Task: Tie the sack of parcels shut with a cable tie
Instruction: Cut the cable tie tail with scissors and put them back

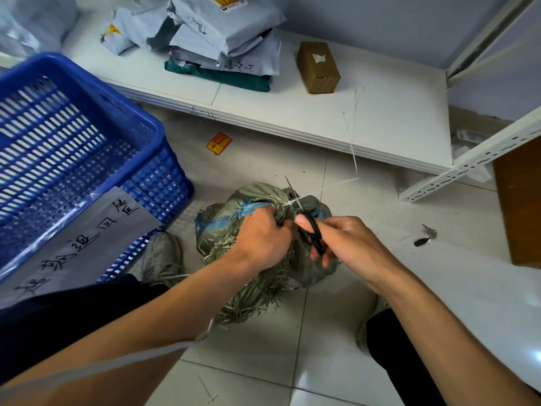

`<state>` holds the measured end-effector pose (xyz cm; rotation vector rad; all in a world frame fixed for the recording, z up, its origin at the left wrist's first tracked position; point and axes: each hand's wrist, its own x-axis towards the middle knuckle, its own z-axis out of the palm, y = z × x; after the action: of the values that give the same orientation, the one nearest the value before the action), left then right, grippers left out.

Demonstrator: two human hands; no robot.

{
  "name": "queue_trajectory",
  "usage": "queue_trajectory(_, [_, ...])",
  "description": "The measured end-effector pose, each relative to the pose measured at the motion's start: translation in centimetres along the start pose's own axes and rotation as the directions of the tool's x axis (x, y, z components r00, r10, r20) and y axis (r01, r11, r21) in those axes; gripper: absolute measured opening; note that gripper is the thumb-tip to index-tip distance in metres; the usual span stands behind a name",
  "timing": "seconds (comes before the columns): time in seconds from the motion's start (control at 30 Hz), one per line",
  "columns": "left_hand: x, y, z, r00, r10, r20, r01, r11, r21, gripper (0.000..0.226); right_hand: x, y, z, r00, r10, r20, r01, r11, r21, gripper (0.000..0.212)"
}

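The sack point(254, 191) sits on the tiled floor point(336, 347) between the person's shoes, its bunched neck pointing up. The white cable tie point(330, 189) is cinched round that neck just beyond the left hand point(263, 235), whose fingers are curled tight on the neck. The tie's long tail runs out away and to the right. The right hand point(348, 244) is clamped on black scissors point(314, 232), blades apart at the tie. Well beyond the fingers parcels point(228, 33) lie on a low shelf point(322, 112); left of them stands a blue crate point(164, 148).
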<state>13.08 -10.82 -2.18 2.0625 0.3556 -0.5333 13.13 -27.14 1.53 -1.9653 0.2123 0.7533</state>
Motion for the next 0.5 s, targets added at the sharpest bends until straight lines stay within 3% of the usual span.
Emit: queue_trajectory(0.5, [0.26, -0.01, -0.16, 0.999, -0.029, -0.026, 0.029, 0.999, -0.015, 0.020, 0.61, 0.54, 0.16, 0.999, -0.042, -0.023, 0.041, 0.998, -0.051, 0.059])
